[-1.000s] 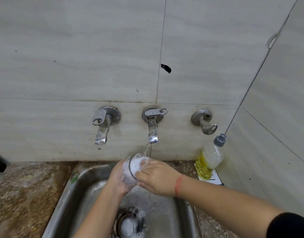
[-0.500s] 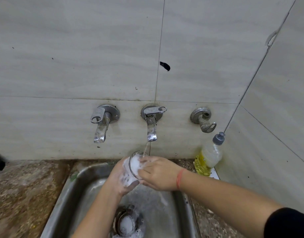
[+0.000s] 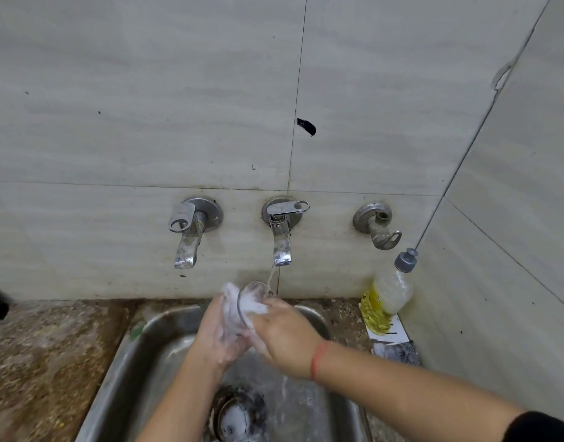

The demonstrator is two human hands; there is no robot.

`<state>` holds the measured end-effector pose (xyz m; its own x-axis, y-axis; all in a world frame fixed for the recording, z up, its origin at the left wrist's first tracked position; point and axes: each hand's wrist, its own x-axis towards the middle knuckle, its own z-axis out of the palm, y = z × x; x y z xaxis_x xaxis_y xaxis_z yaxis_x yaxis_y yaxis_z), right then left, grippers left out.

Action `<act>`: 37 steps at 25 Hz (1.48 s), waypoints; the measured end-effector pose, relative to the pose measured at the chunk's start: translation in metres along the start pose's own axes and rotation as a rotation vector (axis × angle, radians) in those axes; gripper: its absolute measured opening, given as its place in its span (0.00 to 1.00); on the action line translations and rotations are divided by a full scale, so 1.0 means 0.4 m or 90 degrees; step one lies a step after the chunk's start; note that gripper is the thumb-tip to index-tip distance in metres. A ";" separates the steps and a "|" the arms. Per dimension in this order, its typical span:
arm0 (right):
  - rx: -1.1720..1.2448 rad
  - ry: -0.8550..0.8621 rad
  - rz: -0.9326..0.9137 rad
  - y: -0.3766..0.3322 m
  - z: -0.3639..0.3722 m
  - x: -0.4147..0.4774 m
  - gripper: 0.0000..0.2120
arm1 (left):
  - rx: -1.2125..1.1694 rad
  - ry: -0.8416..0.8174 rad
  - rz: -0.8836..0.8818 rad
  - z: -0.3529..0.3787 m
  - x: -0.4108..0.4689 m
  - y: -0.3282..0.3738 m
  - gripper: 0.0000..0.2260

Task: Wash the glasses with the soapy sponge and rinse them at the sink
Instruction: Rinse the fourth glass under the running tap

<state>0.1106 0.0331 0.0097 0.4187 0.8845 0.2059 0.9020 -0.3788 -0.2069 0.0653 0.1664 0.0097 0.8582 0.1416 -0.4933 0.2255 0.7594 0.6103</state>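
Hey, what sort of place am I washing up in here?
Probably a kitchen or utility wash corner: a steel sink sunk in a speckled stone counter, the middle tap on a tiled wall running onto a soapy glass, and a bottle of yellow liquid.

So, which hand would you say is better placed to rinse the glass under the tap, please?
Right, likely: the right hand holds the glass under the running tap; the foamy left hand sits further left.
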 end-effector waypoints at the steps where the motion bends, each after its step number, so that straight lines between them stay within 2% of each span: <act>1: 0.159 0.013 0.119 -0.040 -0.009 0.009 0.14 | -0.008 0.013 0.021 -0.006 0.019 -0.011 0.09; 2: 0.262 0.013 0.198 -0.058 -0.007 0.014 0.15 | -0.028 0.040 0.051 -0.004 0.026 -0.020 0.11; 3: 0.272 -0.006 0.210 -0.070 -0.020 0.019 0.15 | -0.015 0.079 0.075 -0.006 0.038 -0.028 0.14; 5: 0.068 -0.016 0.000 -0.041 -0.045 0.014 0.13 | -0.020 0.085 0.052 -0.005 0.038 -0.028 0.15; 6: -0.024 -0.002 -0.129 -0.005 -0.052 0.010 0.11 | -0.031 0.046 -0.006 0.000 0.028 -0.021 0.12; 7: -0.088 0.007 -0.204 0.033 -0.051 0.008 0.08 | -0.041 -0.026 -0.049 -0.005 0.029 -0.013 0.09; 8: -0.111 0.013 -0.233 0.060 -0.045 0.009 0.05 | -0.052 -0.061 -0.065 0.000 0.021 -0.005 0.07; 9: -0.101 0.027 -0.208 0.060 -0.037 0.010 0.05 | -0.060 -0.064 -0.043 0.010 0.010 -0.005 0.05; 11: -0.018 0.025 -0.033 -0.001 -0.020 0.018 0.08 | -0.100 -0.071 0.025 0.022 0.021 -0.020 0.04; 12: 0.042 0.021 0.054 -0.037 -0.025 0.025 0.09 | -0.098 -0.051 0.049 0.027 0.016 -0.028 0.07; 13: 0.063 0.015 0.072 -0.053 -0.025 0.025 0.10 | -0.092 -0.029 0.060 0.026 0.016 -0.033 0.12; 14: 0.020 0.016 0.018 -0.047 -0.033 0.023 0.09 | -0.109 -0.030 0.030 0.016 0.018 -0.032 0.16; 15: -0.046 0.030 -0.083 -0.019 -0.039 0.018 0.07 | -0.118 -0.069 -0.016 0.017 0.014 -0.026 0.15; 17: -0.156 0.060 -0.260 0.053 -0.044 0.006 0.04 | -0.112 -0.151 -0.078 0.022 -0.010 -0.003 0.05; 18: -0.176 0.067 -0.279 0.071 -0.047 0.006 0.03 | -0.094 -0.161 -0.054 0.027 -0.011 0.001 0.02; 19: -0.161 0.069 -0.242 0.063 -0.043 0.007 0.03 | -0.090 -0.151 -0.019 0.035 -0.013 0.000 0.03; 20: -0.105 0.066 -0.153 0.032 -0.038 0.007 0.03 | -0.085 -0.109 0.025 0.036 -0.008 -0.005 0.06; 22: 0.102 0.056 0.077 -0.050 -0.044 0.017 0.07 | -0.080 -0.043 0.092 0.025 0.015 -0.019 0.08; 23: 0.169 0.034 0.136 -0.062 -0.044 0.018 0.10 | -0.055 0.002 0.098 0.021 0.022 -0.028 0.14; 24: 0.164 0.012 0.107 -0.052 -0.050 0.015 0.11 | -0.042 0.038 0.087 0.012 0.027 -0.031 0.16; 25: 0.092 0.015 -0.001 -0.030 -0.057 0.009 0.11 | -0.051 0.047 0.068 0.005 0.028 -0.031 0.15; 27: -0.063 0.023 -0.211 0.026 -0.055 -0.003 0.09 | -0.045 0.022 0.005 0.003 0.023 -0.020 0.11; 28: -0.105 0.024 -0.261 0.053 -0.055 -0.005 0.10 | -0.023 0.001 -0.027 0.009 0.012 -0.014 0.12; 30: -0.096 0.060 -0.240 0.070 -0.046 0.000 0.12 | -0.019 -0.038 -0.012 0.027 0.002 -0.009 0.15; 31: -0.051 0.060 -0.164 0.048 -0.045 0.002 0.12 | -0.051 -0.048 0.018 0.031 0.005 -0.014 0.15; 33: 0.094 0.073 0.036 -0.016 -0.058 0.014 0.13 | -0.086 -0.048 0.087 0.040 0.009 -0.027 0.08; 34: 0.148 0.059 0.079 -0.026 -0.061 0.015 0.13 | -0.095 -0.042 0.100 0.041 0.012 -0.031 0.06; 35: 0.139 0.040 0.048 -0.024 -0.061 0.012 0.13 | -0.080 -0.031 0.097 0.031 0.016 -0.033 0.06; 37: -0.005 0.018 -0.141 0.004 -0.057 -0.009 0.13 | 0.011 -0.001 0.048 0.014 0.022 -0.029 0.11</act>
<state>0.1130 0.0232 0.0305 0.2136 0.9383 0.2721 0.9728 -0.1789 -0.1469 0.0726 0.1550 0.0017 0.8741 0.1965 -0.4442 0.1679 0.7358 0.6560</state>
